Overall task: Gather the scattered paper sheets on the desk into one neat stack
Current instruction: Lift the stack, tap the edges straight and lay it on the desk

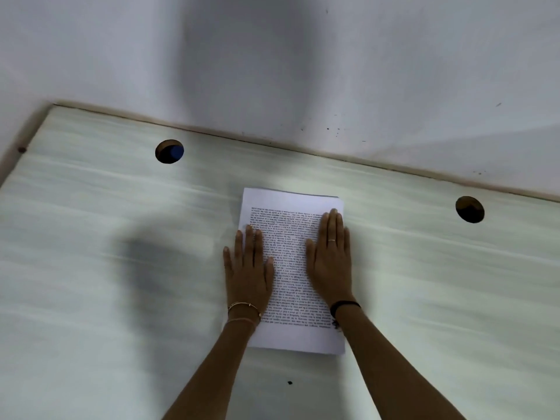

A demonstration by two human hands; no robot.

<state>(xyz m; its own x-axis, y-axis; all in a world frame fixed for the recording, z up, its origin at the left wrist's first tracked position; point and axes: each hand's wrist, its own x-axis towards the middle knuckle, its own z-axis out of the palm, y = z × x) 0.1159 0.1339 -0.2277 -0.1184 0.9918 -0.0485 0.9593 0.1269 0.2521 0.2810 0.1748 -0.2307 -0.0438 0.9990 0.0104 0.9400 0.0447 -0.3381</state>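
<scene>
Overhead, looking down. A pale wall point(272, 56) rises behind the far edge of the stack's desk, with a few dark flecks on it beyond and to the right of the stack.

The desk point(91, 268) is light wood-grain and runs wide to both sides of the stack. A soft grey shadow point(145, 268) lies on it left of the stack.

The paper stack point(291, 237) lies flat near the middle of the desk, long side running away from the person, edges close to square. The top sheet carries dense lines of print, too blurred to read. A thin second edge shows at the far right corner, so there is more than one sheet.

The left hand point(247, 268) is palm down on the stack's left edge, fingers straight and close together. The outer fingers overhang onto the desk.

The right hand point(328, 262) is palm down along the stack's right edge, fingers straight and held together, tips near the far right corner. Neither hand curls round the paper; both press flat.

One round cable hole point(169, 151) sits far left of the stack, something blue showing inside. A second hole point(469, 209) sits well to the right.

Thin gold bracelets point(244, 307) are on the left wrist, at the stack's left edge. A black band point(344, 306) is on the right wrist. A ring point(332, 240) is on a right finger.

A dark speck point(289, 382) lies on the desk just nearer than the stack, between the forearms.
</scene>
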